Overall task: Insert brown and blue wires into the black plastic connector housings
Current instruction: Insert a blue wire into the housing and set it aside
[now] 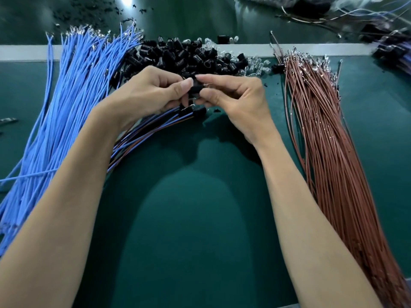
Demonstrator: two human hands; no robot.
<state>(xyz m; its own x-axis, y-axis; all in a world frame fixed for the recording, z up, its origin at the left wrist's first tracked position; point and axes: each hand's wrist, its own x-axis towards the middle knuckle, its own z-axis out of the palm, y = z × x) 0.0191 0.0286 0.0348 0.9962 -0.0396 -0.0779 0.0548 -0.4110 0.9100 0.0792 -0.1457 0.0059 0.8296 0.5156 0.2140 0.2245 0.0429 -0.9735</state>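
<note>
Black housing [195, 88] pinched between left grip [153, 92] and right grip [231, 96], both clenched on it | risk: terminal hidden by fingers [188, 81], may enter skewed and bend

Glossy black plastic housings [178, 56] are heaped beyond the left hand [153, 92]; matt blue wires [73, 90] are laid beside it.

Blue wires [66, 103] left, brown wires [329, 152] right, black housings [182, 54] heaped between.

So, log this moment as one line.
left hand: holds black housing | right hand: pinches it | blue wires: left pile | brown wires: right pile
</note>
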